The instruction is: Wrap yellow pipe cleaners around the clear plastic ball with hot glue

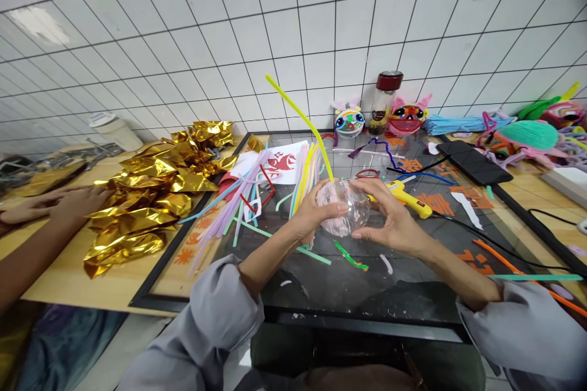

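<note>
Between my two hands I hold a clear plastic ball, partly lined with pale pink material. My left hand grips its left side, thumb across the front. From the right, my right hand curves its fingers and thumb around the ball. A yellow pipe cleaner rises up and to the left from behind my left hand; where its lower end is held I cannot tell. Behind my right hand lies a yellow glue gun. A pile of coloured pipe cleaners lies just left of the ball.
Crumpled gold foil covers the left table, touched by another person's hands. Two animal-face ornaments and a lidded bottle stand by the wall. A phone lies at right; a black cord crosses the glass board.
</note>
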`<action>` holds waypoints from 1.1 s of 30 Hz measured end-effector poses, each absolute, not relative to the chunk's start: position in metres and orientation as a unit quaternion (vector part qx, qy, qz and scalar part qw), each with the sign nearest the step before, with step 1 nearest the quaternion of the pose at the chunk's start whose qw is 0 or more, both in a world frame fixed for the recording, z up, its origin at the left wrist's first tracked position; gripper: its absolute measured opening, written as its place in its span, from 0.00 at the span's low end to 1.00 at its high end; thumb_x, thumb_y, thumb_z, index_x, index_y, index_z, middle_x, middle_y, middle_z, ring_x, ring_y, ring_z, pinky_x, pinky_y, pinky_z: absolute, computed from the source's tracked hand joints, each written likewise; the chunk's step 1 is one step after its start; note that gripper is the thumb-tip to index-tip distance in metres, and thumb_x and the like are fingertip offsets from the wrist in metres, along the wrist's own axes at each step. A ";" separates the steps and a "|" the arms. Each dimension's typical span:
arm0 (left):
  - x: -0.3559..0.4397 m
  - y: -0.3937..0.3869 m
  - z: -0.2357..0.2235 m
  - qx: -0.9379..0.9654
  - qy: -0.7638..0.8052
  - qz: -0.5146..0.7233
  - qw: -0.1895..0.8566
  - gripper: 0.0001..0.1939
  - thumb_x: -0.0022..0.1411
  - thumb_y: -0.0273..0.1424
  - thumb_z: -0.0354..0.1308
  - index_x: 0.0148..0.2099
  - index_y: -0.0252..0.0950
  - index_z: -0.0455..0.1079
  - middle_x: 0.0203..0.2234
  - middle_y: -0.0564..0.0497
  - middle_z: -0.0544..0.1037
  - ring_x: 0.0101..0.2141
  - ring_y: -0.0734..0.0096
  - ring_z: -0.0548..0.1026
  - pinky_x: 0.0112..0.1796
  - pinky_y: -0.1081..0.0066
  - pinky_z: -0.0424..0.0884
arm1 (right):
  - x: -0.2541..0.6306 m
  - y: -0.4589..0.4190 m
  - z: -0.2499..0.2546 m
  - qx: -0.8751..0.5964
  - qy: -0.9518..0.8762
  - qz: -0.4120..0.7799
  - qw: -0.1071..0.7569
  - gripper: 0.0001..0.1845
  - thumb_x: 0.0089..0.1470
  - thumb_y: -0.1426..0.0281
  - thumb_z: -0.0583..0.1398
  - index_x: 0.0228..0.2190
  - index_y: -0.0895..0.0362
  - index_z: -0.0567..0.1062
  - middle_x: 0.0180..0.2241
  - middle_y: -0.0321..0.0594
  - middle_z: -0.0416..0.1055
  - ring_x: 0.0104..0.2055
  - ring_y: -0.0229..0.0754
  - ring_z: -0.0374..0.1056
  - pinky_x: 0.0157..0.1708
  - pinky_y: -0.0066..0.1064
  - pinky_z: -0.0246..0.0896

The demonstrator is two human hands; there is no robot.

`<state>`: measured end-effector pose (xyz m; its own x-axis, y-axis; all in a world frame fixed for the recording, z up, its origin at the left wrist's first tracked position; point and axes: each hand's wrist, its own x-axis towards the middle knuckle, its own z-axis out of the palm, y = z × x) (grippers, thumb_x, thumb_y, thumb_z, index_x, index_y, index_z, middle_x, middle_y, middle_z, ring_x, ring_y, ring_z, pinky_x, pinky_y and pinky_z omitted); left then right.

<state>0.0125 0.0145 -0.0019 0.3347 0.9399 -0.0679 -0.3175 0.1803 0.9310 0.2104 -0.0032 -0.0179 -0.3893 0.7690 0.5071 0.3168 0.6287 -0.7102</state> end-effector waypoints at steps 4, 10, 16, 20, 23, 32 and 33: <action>0.011 0.016 -0.005 0.455 0.343 0.448 0.689 0.43 0.32 0.42 0.77 0.51 0.34 0.68 0.42 0.45 0.78 0.45 0.57 0.75 0.45 0.64 0.70 | 0.210 -0.004 -0.018 -0.351 -0.789 0.254 0.436 0.42 0.47 0.56 0.70 0.61 0.44 0.64 0.57 0.47 0.62 0.60 0.55 0.61 0.47 0.45 0.73; 0.010 0.018 -0.008 0.464 0.338 0.446 0.687 0.45 0.34 0.47 0.77 0.53 0.34 0.68 0.45 0.43 0.78 0.48 0.54 0.75 0.45 0.65 0.71 | 0.211 -0.006 -0.015 -0.348 -0.795 0.247 0.431 0.40 0.49 0.58 0.70 0.61 0.44 0.64 0.55 0.47 0.62 0.59 0.54 0.61 0.46 0.43 0.73; 0.010 0.018 -0.007 0.464 0.335 0.439 0.693 0.46 0.34 0.49 0.77 0.54 0.35 0.68 0.47 0.42 0.77 0.49 0.53 0.75 0.43 0.65 0.72 | 0.211 -0.006 -0.014 -0.346 -0.805 0.232 0.423 0.40 0.50 0.58 0.69 0.61 0.45 0.63 0.55 0.47 0.63 0.59 0.55 0.61 0.47 0.44 0.72; 0.010 0.016 -0.006 0.465 0.335 0.428 0.699 0.46 0.37 0.54 0.74 0.54 0.36 0.68 0.49 0.41 0.77 0.49 0.51 0.75 0.42 0.63 0.73 | 0.212 -0.006 -0.013 -0.346 -0.810 0.220 0.420 0.40 0.49 0.59 0.69 0.61 0.46 0.64 0.55 0.48 0.63 0.59 0.55 0.61 0.49 0.45 0.71; 0.010 0.016 -0.006 0.454 0.329 0.433 0.706 0.40 0.42 0.56 0.70 0.52 0.37 0.69 0.49 0.42 0.78 0.50 0.49 0.75 0.43 0.61 0.73 | 0.212 -0.007 -0.012 -0.346 -0.811 0.220 0.418 0.40 0.49 0.59 0.69 0.61 0.46 0.63 0.55 0.47 0.63 0.59 0.55 0.61 0.52 0.48 0.69; 0.007 0.016 -0.003 0.446 0.341 0.414 0.717 0.38 0.42 0.42 0.72 0.55 0.38 0.67 0.49 0.44 0.77 0.50 0.51 0.75 0.43 0.64 0.72 | 0.214 -0.008 -0.007 -0.327 -0.829 0.203 0.405 0.42 0.49 0.62 0.70 0.62 0.42 0.62 0.55 0.45 0.60 0.60 0.54 0.60 0.55 0.50 0.66; 0.007 0.015 -0.001 0.447 0.342 0.413 0.716 0.38 0.42 0.42 0.71 0.55 0.38 0.67 0.49 0.44 0.77 0.50 0.51 0.75 0.43 0.63 0.72 | 0.214 -0.008 -0.006 -0.329 -0.829 0.206 0.403 0.42 0.49 0.63 0.70 0.62 0.42 0.62 0.55 0.45 0.60 0.60 0.54 0.60 0.55 0.50 0.67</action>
